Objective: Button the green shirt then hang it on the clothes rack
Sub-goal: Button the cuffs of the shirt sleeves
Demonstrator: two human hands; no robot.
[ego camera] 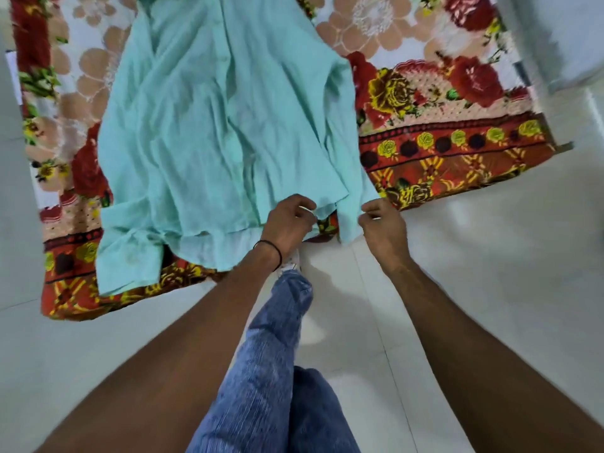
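A light green shirt [215,125] lies spread front-up on a floral blanket [441,109], collar away from me and hem toward me. A row of small buttons runs down its middle. My left hand [287,220] pinches the hem near the lower end of the front opening. My right hand [382,223] pinches the edge of the right sleeve cuff, which hangs over the blanket's near edge. The other sleeve lies folded at the lower left of the shirt. No clothes rack is in view.
The blanket lies on a white tiled floor [490,289]. My leg in blue jeans [271,354] and a white shoe stand on the tiles just below the shirt's hem. A pale wall or furniture edge [562,44] rises at the far right.
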